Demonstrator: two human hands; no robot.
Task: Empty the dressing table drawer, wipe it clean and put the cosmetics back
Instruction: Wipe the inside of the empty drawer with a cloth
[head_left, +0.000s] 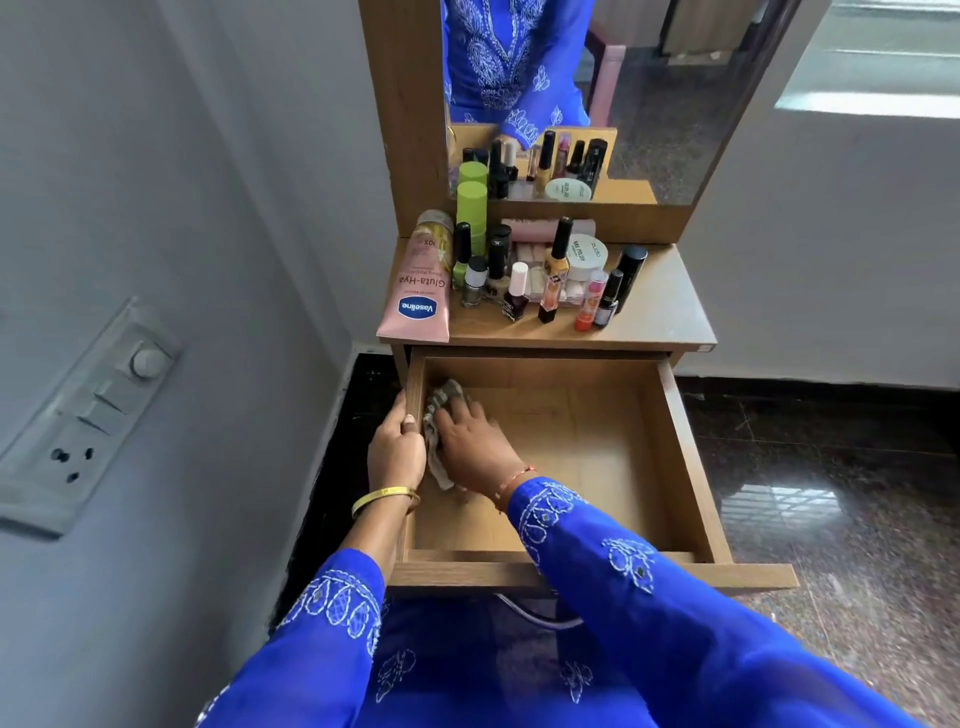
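Pale walls and dark polished floor surround a wooden dressing table (660, 317) whose drawer (691, 467) is pulled out. Inside it the right hand (475, 436) presses a grey cloth (436, 441) into the left rear corner, fingers spread flat, while the left hand (397, 447) grips the drawer's left wall. Cosmetics (524, 275) stand crowded on the tabletop below the mirror (649, 104), a pink lotion tube (418, 291) lying at their left.

one drawer (691, 457), one cloth (434, 457), two hands (397, 447)
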